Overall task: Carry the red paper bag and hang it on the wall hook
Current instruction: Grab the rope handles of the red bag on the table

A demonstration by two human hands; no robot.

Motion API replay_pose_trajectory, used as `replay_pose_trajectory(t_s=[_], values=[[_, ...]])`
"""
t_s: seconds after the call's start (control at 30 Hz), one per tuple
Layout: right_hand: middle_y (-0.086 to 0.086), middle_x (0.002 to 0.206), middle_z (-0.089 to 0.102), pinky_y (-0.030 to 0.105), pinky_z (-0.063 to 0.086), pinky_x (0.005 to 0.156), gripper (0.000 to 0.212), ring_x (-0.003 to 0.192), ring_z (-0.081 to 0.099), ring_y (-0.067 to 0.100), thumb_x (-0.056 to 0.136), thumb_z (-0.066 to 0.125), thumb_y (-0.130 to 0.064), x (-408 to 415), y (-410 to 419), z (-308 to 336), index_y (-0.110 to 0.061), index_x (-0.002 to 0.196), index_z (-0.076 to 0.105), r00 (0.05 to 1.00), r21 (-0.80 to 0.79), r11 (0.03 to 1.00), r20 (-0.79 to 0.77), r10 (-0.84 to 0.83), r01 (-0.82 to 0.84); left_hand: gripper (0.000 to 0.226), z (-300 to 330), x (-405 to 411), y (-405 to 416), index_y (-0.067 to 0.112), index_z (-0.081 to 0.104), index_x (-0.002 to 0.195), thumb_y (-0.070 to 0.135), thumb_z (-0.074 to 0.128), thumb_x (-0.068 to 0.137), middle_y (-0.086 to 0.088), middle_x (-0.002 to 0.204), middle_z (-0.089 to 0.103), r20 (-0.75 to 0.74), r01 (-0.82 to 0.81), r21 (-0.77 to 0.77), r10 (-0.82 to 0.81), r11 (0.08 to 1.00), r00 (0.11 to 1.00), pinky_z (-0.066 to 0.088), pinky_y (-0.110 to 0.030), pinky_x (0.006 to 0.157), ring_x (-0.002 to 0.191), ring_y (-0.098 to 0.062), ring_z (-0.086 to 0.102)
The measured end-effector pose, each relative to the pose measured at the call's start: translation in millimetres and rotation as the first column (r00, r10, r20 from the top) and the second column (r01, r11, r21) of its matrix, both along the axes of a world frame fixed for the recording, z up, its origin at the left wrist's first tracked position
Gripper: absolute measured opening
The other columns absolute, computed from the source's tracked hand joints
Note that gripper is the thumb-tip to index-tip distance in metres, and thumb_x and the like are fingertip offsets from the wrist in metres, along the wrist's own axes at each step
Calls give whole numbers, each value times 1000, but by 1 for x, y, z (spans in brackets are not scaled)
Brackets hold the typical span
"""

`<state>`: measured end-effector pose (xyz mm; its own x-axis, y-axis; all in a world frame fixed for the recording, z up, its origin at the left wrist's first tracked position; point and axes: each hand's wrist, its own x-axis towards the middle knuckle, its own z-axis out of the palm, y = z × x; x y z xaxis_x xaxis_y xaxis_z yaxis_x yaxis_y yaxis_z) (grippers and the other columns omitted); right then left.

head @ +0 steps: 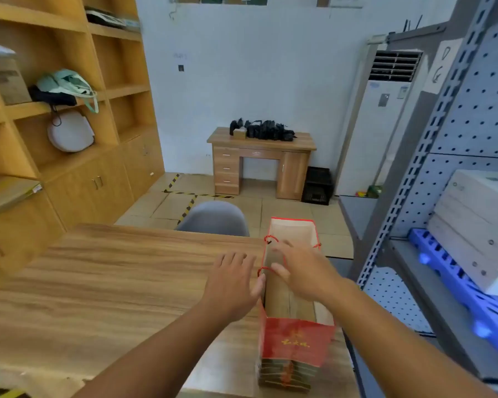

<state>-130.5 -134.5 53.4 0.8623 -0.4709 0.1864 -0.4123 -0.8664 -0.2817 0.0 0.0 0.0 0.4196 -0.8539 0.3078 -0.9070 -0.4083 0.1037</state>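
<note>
Standing upright, red paper bag (pixel 295 344) mouth up | left hand (pixel 232 282), right hand (pixel 305 272) fingers apart

A single head-worn wide-angle camera looks forward and down from above the near edge of a wooden table (pixel 98 277). It sits close over the forearms, and faces the far white wall (pixel 256 67) and a small desk (pixel 260 159).
</note>
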Motion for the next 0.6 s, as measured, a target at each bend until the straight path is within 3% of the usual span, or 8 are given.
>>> replay_pose_trajectory(t_s=[0.13, 0.4, 0.6], values=[[3, 142, 49, 48, 44, 105, 42, 127, 47, 29, 101, 55, -38, 13, 1, -48, -22, 139, 50, 912, -31, 995, -397, -104, 100, 53, -3, 6, 0, 23, 61, 127, 55, 34, 94, 3, 121, 69, -13, 11, -53, -12, 999, 1000, 47, -38, 102, 115, -19, 61], [6, 140, 47, 53, 47, 101, 46, 124, 50, 35, 100, 54, -38, 30, -7, -73, -21, 142, 45, 861, -5, 992, -497, -113, 127, 51, -14, 16, 7, 23, 59, 130, 52, 37, 94, 3, 121, 67, -11, 3, -65, -3, 998, 1000, 45, -37, 101, 115, -19, 58], [8, 131, 48, 44, 46, 96, 39, 121, 54, 34, 101, 52, -34, 34, -1, -82, -18, 137, 53, 884, 106, 978, -454, -112, 178, 53, -20, 19, 10, 22, 60, 129, 52, 37, 93, 2, 123, 68, -26, -16, -46, 15, 999, 1000, 46, -40, 104, 116, -21, 59]])
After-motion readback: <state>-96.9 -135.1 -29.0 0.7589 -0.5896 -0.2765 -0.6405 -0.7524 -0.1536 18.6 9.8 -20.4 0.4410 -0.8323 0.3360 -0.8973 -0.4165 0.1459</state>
